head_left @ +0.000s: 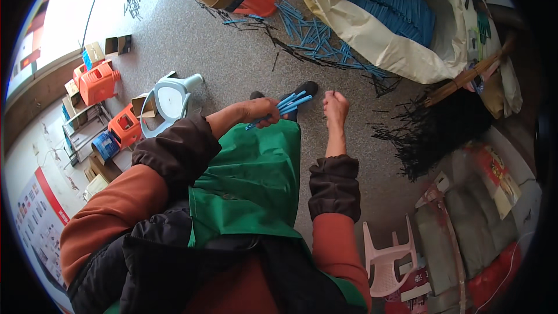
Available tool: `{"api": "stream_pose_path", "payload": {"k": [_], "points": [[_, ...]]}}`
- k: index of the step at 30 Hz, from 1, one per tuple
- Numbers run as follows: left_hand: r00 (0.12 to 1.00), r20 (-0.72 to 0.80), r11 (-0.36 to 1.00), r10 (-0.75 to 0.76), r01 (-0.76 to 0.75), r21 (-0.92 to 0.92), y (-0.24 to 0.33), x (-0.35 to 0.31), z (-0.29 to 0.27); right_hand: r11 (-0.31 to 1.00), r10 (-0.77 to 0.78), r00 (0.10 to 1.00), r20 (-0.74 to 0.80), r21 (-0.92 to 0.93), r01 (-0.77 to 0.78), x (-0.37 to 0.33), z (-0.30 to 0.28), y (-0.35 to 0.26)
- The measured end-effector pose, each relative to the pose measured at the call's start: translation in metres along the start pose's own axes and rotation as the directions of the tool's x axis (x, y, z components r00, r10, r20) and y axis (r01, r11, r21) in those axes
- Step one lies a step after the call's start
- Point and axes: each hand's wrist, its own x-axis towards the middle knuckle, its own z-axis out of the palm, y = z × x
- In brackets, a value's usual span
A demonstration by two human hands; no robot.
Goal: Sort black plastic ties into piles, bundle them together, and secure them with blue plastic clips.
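My left hand point(261, 110) is wrapped round a small bunch of thin blue sticks point(296, 101), held above the green apron point(250, 174) on my lap. The sticks jut out on both sides of the fist, fanned a little toward the right. A short way to the right, my right hand point(335, 107) is raised with its fingers curled closed. Whether anything lies inside those fingers cannot be seen. The two hands are apart, and the right one does not touch the sticks.
Ahead, a large pale sack point(378, 38) holds many blue sticks point(383, 0), with loose blue sticks point(311, 35) scattered on the floor beside it. A heap of black sticks point(436, 134) lies right. A light-blue chair point(171, 102) and orange stools point(99, 83) stand left; a pink stool point(388, 259) stands near right.
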Motion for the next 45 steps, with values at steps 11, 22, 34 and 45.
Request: {"api": "stream_pose_path", "payload": {"k": [11,22,34,45], "points": [[0.989,-0.107,0.992,0.098,-0.105,-0.064,-0.038,-0.036,-0.009,0.976,-0.104,0.992,0.076,-0.185,0.117,0.0,0.034,-0.055],[0.955,-0.245,0.955,0.166,-0.218,-0.201,-0.048,-0.045,-0.034,0.678,-0.73,0.513,-0.452,-0.574,0.459,0.01,-0.156,-0.121],[0.836,-0.545,0.998,-0.064,0.065,-0.017,-0.019,0.011,-0.017,0.865,-0.283,0.643,-0.712,-0.48,-0.15,0.152,-0.293,-0.142],[0.829,-0.552,0.983,-0.089,0.164,0.088,-0.016,0.031,-0.013,0.996,0.049,0.854,-0.518,0.089,-0.004,0.228,-0.365,-0.141]]}}
